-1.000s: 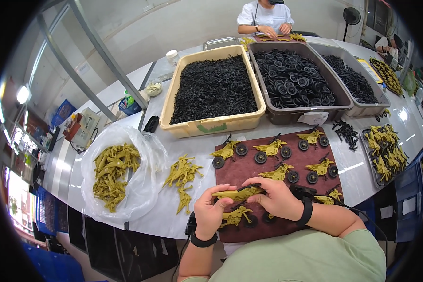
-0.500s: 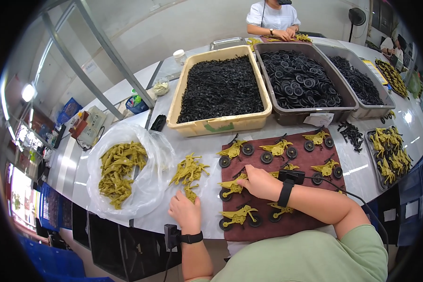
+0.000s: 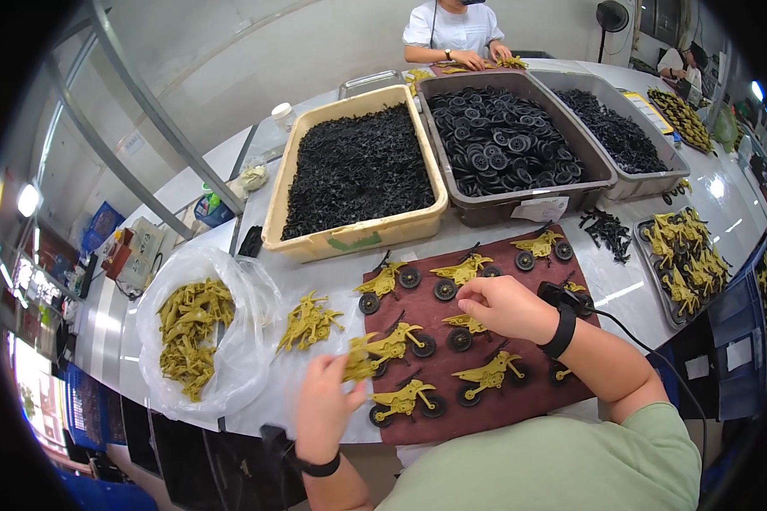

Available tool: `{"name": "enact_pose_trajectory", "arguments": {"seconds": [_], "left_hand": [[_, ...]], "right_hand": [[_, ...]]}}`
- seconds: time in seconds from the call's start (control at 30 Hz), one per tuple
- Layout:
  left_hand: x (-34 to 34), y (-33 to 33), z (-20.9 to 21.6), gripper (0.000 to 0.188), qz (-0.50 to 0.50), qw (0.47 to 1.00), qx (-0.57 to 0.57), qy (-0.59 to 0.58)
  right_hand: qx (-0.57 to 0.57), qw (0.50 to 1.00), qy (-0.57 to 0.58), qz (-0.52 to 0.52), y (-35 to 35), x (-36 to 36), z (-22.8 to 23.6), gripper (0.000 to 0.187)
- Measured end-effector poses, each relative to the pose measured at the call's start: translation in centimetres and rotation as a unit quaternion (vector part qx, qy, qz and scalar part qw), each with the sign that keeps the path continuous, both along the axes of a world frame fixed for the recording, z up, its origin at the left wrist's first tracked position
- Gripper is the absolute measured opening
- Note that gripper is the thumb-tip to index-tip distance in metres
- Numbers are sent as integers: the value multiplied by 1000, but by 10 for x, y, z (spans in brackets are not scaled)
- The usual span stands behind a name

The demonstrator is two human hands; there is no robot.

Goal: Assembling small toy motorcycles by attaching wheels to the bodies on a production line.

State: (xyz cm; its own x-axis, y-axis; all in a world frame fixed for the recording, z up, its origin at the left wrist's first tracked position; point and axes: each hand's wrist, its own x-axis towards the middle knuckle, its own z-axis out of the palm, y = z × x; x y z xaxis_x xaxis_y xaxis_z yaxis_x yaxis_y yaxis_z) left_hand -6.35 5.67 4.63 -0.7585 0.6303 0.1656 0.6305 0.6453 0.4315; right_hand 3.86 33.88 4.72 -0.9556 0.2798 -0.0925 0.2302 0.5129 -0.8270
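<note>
Toy-motorcycle body (image 3: 360, 363) sits pinched in my left hand (image 3: 322, 410); my right hand (image 3: 504, 308) curls above maroon cloth (image 3: 503, 412), its hold unclear.

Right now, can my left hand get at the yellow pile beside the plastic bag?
Probably yes: the yellow pile lies uncovered, just beyond the left hand. That hand's grip, though, seems to hold a blurred yellow part.

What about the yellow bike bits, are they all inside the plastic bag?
No, some yellow bits lie on the table beside the plastic bag.
</note>
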Motion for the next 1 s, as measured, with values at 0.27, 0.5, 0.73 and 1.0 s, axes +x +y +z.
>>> {"name": "enact_pose_trajectory", "arguments": {"seconds": [0.27,0.5,0.73,1.0], "left_hand": [[25,126,-45,44,-249,964,95,23],[28,153,-55,38,-287,956,57,6],[29,153,-55,37,-278,960,40,16],[28,153,-57,36,-276,960,42,15]], "right_hand": [[133,989,32,-52,27,22,-35,23],[166,986,-18,-18,39,36,-41,26],[203,979,-12,-13,39,36,-52,26],[201,979,17,-22,35,37,-56,26]]}}
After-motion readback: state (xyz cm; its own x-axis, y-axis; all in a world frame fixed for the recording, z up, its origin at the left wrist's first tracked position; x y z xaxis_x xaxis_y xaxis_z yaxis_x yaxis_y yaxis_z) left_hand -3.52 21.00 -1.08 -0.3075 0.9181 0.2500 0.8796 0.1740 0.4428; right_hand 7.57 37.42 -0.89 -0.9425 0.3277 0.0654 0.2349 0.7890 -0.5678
